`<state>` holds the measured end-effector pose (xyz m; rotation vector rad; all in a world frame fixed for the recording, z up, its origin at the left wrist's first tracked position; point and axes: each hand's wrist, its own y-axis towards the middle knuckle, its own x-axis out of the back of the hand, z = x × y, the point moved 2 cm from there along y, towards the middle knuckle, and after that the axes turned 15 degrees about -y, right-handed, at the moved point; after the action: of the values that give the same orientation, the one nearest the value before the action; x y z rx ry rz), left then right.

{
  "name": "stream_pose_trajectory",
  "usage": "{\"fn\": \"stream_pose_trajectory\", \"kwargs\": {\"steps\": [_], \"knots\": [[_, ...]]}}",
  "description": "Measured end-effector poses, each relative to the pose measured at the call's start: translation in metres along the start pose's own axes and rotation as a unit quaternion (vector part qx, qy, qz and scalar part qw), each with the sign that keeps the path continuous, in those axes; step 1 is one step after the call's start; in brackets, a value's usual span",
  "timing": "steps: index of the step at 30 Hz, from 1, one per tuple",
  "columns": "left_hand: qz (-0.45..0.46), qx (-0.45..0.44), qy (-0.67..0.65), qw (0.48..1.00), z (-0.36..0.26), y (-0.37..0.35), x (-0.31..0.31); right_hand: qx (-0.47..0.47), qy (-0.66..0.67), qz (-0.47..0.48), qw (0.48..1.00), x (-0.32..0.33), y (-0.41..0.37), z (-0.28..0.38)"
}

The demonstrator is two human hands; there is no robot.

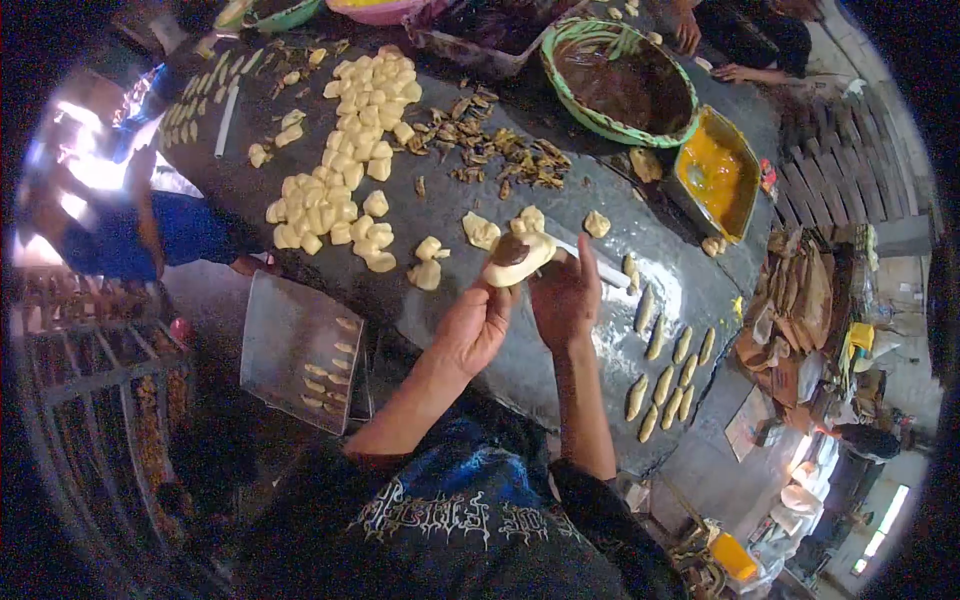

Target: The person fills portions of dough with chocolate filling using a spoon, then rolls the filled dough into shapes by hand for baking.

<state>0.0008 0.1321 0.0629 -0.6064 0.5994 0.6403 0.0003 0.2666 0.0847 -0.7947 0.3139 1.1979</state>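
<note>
My left hand (472, 328) is closed on a flattened piece of pale dough (525, 268), held just above the dark table. A lump of dark brown filling (511, 250) sits on top of the dough. Close by its right edge, my right hand (567, 300) is raised with fingers stretched upward and apart; its palm side is partly hidden. Behind that hand a white rod (598, 266) lies slantwise on the table. Several loose dough pieces (482, 231) lie just beyond my hands.
A long heap of dough pieces (345, 165) lies left of centre, beside dark brown strips (500, 145). Shaped dough rolls (665, 385) lie at right. A green-rimmed basin (560, 95) and an orange-filled tray (749, 200) stand farther back. A metal tray (268, 330) is at left. Other people's hands (690, 33) are across the table.
</note>
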Motion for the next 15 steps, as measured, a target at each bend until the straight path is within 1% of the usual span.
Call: {"fn": "stream_pose_trajectory", "kwargs": {"steps": [1, 4, 5, 8, 9, 10, 12, 13, 14, 15], "knots": [[-0.021, -0.033, 0.04, 0.998, -0.011, 0.008, -0.003, -0.002, 0.005, -0.011, 1.0, -0.011, 0.01, -0.003], [0.03, -0.084, 0.129, 0.988, -0.039, 0.027, -0.028, -0.059, 0.039, -0.083, 0.994, -0.023, 0.055, -0.021], [0.044, -0.11, 0.18, 0.976, -0.046, 0.033, -0.037, -0.052, 0.04, -0.094, 0.993, -0.028, 0.066, -0.024], [0.062, -0.14, 0.244, 0.958, -0.059, 0.046, -0.068, -0.039, -0.114, -0.026, 0.992, -0.041, 0.1, -0.023], [0.049, -0.152, 0.275, 0.948, -0.072, 0.054, -0.069, -0.038, -0.168, -0.017, 0.985, -0.031, 0.113, -0.025], [0.055, -0.154, 0.296, 0.941, -0.075, 0.06, -0.077, -0.029, -0.248, -0.021, 0.968, -0.026, 0.125, -0.018], [0.068, -0.159, 0.337, 0.925, -0.079, 0.071, -0.093, -0.013, -0.402, -0.024, 0.915, -0.019, 0.149, -0.004], [0.081, -0.158, 0.334, 0.926, -0.084, 0.076, -0.095, 0.041, -0.429, -0.001, 0.902, -0.025, 0.162, 0.004], [0.094, -0.157, 0.33, 0.926, -0.09, 0.081, -0.096, 0.089, -0.483, 0.032, 0.871, -0.034, 0.178, 0.019], [0.092, -0.158, 0.319, 0.93, -0.095, 0.085, -0.097, 0.064, -0.554, -0.005, 0.83, -0.029, 0.194, 0.027]]}}
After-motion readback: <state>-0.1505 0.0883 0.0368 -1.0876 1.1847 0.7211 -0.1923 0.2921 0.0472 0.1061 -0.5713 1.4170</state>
